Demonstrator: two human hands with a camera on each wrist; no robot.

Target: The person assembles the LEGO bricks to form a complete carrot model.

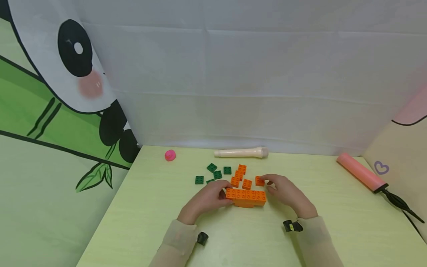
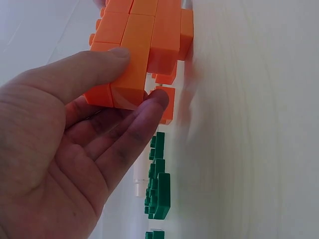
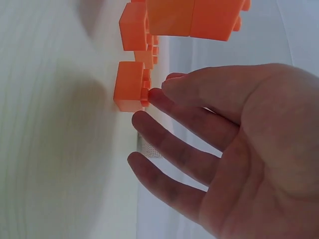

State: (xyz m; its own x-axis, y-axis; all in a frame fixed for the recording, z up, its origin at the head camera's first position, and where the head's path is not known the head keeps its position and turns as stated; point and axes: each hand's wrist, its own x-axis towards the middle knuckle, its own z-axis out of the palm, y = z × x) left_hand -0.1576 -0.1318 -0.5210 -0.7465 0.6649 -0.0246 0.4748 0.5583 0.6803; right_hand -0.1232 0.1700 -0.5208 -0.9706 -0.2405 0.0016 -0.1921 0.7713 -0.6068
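My left hand (image 1: 207, 196) grips the left end of an orange toy-brick assembly (image 1: 246, 197), made of several bricks side by side with a lower layer beneath. In the left wrist view, the thumb presses on one side of the assembly (image 2: 135, 57), with fingertips behind and below it. To the right, my right hand (image 1: 289, 191) has its fingers extended, a fingertip right at the studs of a single orange brick (image 1: 259, 181). The right wrist view shows this brick (image 3: 129, 87) on the table, with the thumb not closed around it.
Loose orange bricks (image 1: 247, 184) lie just behind the assembly. Several green bricks (image 1: 199, 180) are spread to their left. Along the back are a pink round object (image 1: 170, 155) and a white toy microphone (image 1: 241, 152). A pink cylinder with a black handle (image 1: 361, 171) lies at the right edge.
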